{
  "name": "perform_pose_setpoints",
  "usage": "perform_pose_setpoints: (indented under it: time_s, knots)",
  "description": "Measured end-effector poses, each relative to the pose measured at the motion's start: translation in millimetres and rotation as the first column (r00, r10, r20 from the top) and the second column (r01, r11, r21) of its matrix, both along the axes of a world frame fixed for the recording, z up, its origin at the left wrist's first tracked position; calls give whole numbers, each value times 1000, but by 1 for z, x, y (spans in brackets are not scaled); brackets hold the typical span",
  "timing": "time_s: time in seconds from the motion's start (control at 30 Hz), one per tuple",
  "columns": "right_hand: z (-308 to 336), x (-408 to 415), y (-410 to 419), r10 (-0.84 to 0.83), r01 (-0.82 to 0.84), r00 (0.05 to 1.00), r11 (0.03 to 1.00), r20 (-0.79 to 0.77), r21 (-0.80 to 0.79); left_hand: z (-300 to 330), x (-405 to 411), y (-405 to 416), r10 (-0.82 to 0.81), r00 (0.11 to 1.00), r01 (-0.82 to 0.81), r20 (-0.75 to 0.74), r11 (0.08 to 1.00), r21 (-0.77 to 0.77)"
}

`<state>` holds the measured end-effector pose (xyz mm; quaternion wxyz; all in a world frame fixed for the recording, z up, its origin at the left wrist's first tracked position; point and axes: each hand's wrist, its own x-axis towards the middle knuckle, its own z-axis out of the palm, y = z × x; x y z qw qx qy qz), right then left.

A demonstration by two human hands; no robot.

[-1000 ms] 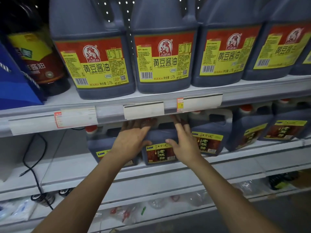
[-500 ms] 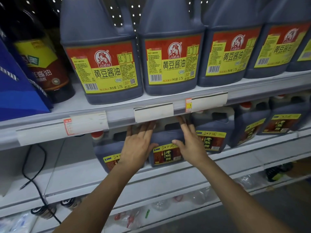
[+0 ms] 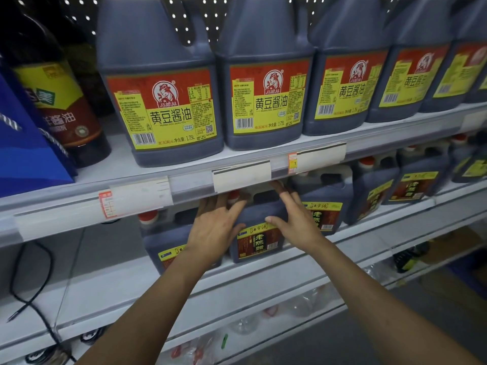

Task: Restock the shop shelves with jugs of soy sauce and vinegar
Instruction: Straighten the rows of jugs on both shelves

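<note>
Head view: a shop shelf seen from the front, two bare arms reaching in under the upper shelf (image 3: 184, 177).
Upper shelf: white, with blank price tags (image 3: 241, 176) clipped along its front edge; a row of soy jugs (image 3: 168, 106) stands on it, side by side, red and yellow labels facing out.
Blue box (image 3: 23, 143): at the far left of the upper shelf, in front of a dark bottle (image 3: 66, 106) with a yellow and brown label.
Lower shelf (image 3: 263, 275): white; it carries a row of smaller vinegar jugs (image 3: 326, 206) with red caps and dark labels, running off to the right.
Held jug (image 3: 259, 233): upright on the lower shelf, near its front edge, between a vinegar jug on the left and one on the right, label facing out.
Left hand (image 3: 214, 227): fingers straight and spread, palm flat against the held jug's left side; fingertips go under the upper shelf's edge.
Right hand (image 3: 297, 219): fingers straight, laid along the held jug's right shoulder, thumb resting across its front above the label.
Cable (image 3: 31, 293): black, hanging down the left of the lower shelf, which is bare there.
Bottom shelf (image 3: 237, 330): clear plastic bags, contents too blurred to tell.
</note>
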<state>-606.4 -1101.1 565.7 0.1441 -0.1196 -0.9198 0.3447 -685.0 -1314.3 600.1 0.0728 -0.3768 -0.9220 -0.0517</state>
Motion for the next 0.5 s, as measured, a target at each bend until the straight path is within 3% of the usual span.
perform_pose_setpoints:
  time_s: [0.3,0.4,0.5]
  knots:
    - [-9,-2,7,47,-48,996,999,-70,-12,-6,2,4,-8,987,8,-159,1000,4]
    - [-12,-4,18,104,-109,991,993,-78,-54,-6,4,9,37,993,-38,-115,999,-3]
    - [-12,-3,31,200,-205,976,977,-85,-57,-9,7,14,78,978,-84,-193,996,-22]
